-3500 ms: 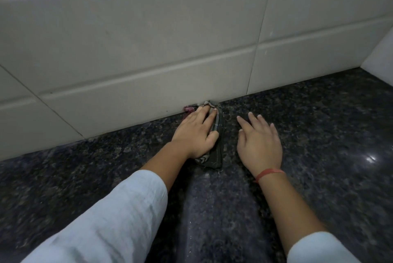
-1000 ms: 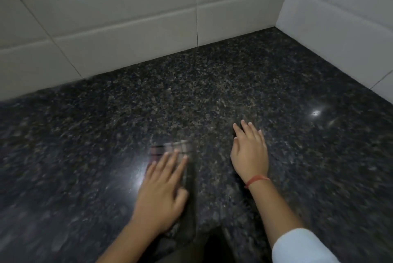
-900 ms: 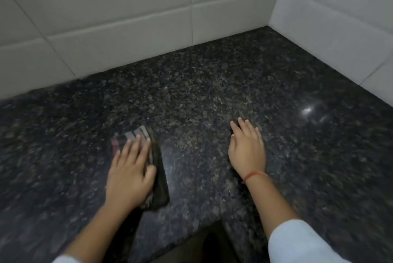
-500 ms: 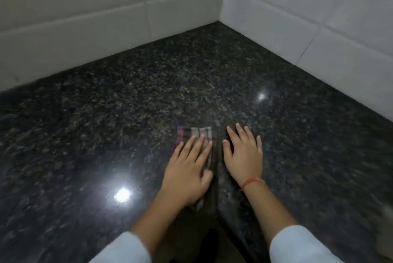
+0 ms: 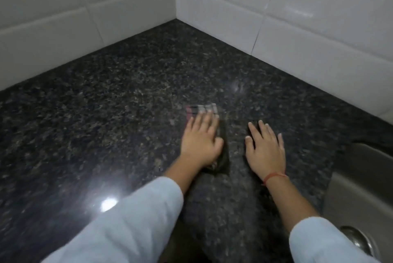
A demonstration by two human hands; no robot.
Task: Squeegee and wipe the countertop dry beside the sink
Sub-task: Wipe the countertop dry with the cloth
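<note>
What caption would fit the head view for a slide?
Left hand presses a cloth flat on the dark speckled countertop; right hand rests beside it, near the sink.

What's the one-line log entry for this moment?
phase: wipe | left hand: flat on cloth | right hand: flat on countertop | sink: at right
</note>
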